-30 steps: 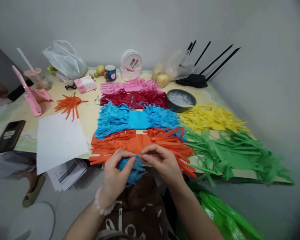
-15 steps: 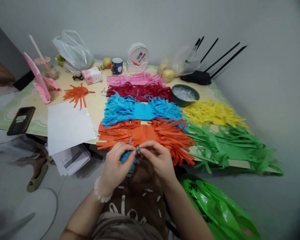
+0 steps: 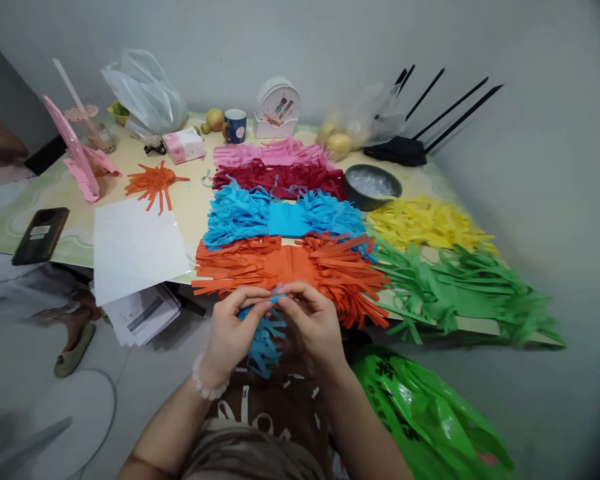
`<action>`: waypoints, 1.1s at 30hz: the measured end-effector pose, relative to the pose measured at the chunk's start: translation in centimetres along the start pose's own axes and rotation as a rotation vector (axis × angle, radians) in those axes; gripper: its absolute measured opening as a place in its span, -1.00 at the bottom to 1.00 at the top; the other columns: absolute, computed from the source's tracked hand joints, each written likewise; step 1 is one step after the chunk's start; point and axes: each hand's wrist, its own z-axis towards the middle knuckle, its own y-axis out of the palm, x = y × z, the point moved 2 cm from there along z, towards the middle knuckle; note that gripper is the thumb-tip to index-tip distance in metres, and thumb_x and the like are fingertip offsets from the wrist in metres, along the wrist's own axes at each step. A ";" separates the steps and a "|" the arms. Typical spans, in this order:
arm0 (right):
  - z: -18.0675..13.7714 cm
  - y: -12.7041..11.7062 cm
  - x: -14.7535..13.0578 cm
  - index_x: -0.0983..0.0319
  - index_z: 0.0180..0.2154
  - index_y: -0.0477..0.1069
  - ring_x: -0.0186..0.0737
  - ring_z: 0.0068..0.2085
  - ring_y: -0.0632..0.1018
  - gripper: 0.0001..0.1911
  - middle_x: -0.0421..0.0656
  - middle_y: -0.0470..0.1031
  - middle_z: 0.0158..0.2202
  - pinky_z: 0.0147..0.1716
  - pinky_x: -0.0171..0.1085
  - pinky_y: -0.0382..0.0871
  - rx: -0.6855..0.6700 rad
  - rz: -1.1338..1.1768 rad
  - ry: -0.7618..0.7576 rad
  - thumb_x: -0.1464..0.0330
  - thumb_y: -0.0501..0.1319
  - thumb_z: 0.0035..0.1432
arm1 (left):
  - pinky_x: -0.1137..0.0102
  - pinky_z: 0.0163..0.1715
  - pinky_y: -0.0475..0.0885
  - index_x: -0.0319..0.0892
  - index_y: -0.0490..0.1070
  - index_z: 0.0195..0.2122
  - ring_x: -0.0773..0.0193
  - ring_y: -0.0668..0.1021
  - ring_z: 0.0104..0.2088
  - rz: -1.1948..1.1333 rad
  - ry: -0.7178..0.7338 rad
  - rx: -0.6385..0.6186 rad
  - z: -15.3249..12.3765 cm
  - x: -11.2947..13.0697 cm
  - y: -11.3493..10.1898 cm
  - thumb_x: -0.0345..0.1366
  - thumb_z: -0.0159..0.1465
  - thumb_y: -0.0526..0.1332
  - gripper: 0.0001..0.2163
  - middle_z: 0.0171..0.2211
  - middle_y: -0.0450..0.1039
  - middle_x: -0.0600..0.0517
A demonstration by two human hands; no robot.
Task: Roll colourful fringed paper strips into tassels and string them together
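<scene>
Pinching a blue fringed paper bundle (image 3: 263, 341) between both hands, over the lap just off the table (image 3: 195, 207).
I see my left hand (image 3: 230, 333) and right hand (image 3: 313, 323) each clamp fingertips on its top, fringe hanging down, just in front of the orange fringed sheet (image 3: 290, 263). Black characters on the green plastic bag (image 3: 430, 413) and the white round box (image 3: 277, 107) label are too blurred to read.

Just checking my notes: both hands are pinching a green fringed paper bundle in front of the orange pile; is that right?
Not quite: the head view shows the left hand and right hand pinching a blue bundle, not green, in front of the orange pile.
</scene>
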 end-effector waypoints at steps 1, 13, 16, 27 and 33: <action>0.0 0.0 0.1 0.17 -0.30 0.55 -0.29 -0.41 0.52 -0.81 -0.22 0.49 -0.42 -0.39 -0.31 0.44 -0.019 -0.012 -0.013 0.19 0.39 0.10 | 0.48 -0.28 0.56 -0.18 0.56 -0.33 0.27 0.68 -0.36 0.003 -0.001 0.018 -0.1 0.0 0.0 -0.36 0.20 0.33 -0.97 -0.37 0.65 0.02; 0.4 -0.6 -2.4 0.14 -0.36 0.64 -0.27 -0.39 0.49 -0.85 -0.18 0.45 -0.44 -0.39 -0.29 0.40 -0.075 -0.237 -0.134 0.25 0.32 0.18 | 0.49 -0.39 0.49 -0.25 0.53 -0.41 0.33 0.60 -0.48 -0.497 -0.397 -0.292 1.0 -1.4 0.2 -0.17 0.03 0.49 -0.74 -0.49 0.61 -0.02; 0.5 -0.6 -2.6 0.14 -0.34 0.65 -0.26 -0.38 0.48 -0.86 -0.18 0.44 -0.44 -0.41 -0.29 0.38 0.049 -0.293 -0.162 0.27 0.32 0.18 | 0.49 -0.44 0.45 -0.24 0.50 -0.44 0.34 0.57 -0.50 -0.555 -0.431 -0.253 1.0 -2.0 0.7 -0.16 -0.01 0.51 -0.71 -0.51 0.59 0.00; 0.7 0.2 -1.6 0.08 -0.05 0.56 -0.32 -0.42 0.45 -0.76 -0.22 0.47 -0.37 -0.41 -0.34 0.38 0.050 -0.173 -0.194 0.32 0.25 0.25 | 0.40 -0.50 0.40 -0.18 0.47 -0.39 0.26 0.50 -0.51 0.014 -0.214 0.292 1.8 1.0 -12.7 -0.05 0.04 0.40 -0.69 -0.52 0.52 0.04; 3.2 -1.7 -1.2 0.17 -0.24 0.59 -0.27 -0.41 0.50 -0.80 -0.17 0.53 -0.40 -0.38 -0.31 0.41 0.027 -0.369 -0.225 0.24 0.23 0.25 | -0.09 0.20 0.15 -0.24 0.58 -0.19 -0.07 0.39 0.14 1.242 0.423 0.790 15.0 7.6 -26.3 -0.13 0.28 0.25 -0.73 0.02 0.45 -0.13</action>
